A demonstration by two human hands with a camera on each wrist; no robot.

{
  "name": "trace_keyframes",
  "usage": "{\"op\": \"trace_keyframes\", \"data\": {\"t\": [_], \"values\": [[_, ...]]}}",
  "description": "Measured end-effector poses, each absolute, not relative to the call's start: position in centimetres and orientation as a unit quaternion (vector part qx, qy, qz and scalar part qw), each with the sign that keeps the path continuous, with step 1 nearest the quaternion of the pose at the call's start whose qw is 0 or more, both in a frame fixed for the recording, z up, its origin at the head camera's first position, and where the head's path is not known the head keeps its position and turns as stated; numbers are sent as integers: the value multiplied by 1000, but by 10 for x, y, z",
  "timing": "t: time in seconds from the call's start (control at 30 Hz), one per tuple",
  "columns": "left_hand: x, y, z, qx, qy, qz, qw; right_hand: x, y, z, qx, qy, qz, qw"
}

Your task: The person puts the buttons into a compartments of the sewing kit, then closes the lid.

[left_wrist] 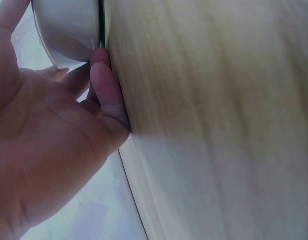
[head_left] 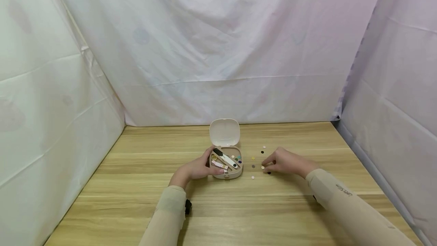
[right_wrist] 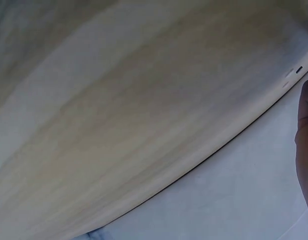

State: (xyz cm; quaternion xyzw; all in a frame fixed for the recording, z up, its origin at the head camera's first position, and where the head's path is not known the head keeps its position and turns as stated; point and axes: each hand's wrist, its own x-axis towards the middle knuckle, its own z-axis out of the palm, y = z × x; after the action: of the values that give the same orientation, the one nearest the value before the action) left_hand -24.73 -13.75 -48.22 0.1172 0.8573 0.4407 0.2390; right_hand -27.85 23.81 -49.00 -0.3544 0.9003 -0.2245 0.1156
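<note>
My left hand (head_left: 199,167) grips the left side of a small cream sewing box (head_left: 235,175), thumb at the front rim and fingers round the side. Its lid (head_left: 224,132) stands open at the back. Across the tray lies a long white-and-black tool (head_left: 227,158), beside a pink-and-white piece (head_left: 219,165), a gold ring (head_left: 214,157) and several buttons. To the box's right, my right hand (head_left: 286,161) is low over the table, thumb and forefinger apart on either side of a cream button (head_left: 263,167). Close under the thumb lies a black button (head_left: 269,172).
Several loose buttons lie between box and right hand, among them a yellow button (head_left: 253,158), a grey button (head_left: 253,166) and a white button (head_left: 253,177). Farther back are another black button (head_left: 262,152) and a white one. Pale curtains (head_left: 218,48) hang behind and beside the wooden table (head_left: 153,151).
</note>
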Motion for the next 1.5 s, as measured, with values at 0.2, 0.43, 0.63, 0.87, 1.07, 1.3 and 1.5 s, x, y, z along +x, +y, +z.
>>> {"op": "trace_keyframes", "data": {"t": [0.2,0.43,0.63,0.87,1.07,1.3,1.5], "values": [[-247,-138,-483,114,857,442,239,-280,237,-495,-371,896,-222,97],[-246,-136,-479,124,859,438,235,-277,235,-498,-403,884,-226,67],[-246,-136,-479,119,862,435,233,-276,233,-499,-412,884,-213,58],[-247,-136,-482,117,863,432,236,-273,232,-496,-375,895,-223,90],[-247,-136,-483,117,861,433,238,-274,230,-497,-382,894,-218,83],[-247,-136,-481,112,861,435,238,-274,226,-490,-364,900,-220,93],[-246,-136,-482,108,863,432,240,-279,217,-480,-345,907,-225,91]]}}
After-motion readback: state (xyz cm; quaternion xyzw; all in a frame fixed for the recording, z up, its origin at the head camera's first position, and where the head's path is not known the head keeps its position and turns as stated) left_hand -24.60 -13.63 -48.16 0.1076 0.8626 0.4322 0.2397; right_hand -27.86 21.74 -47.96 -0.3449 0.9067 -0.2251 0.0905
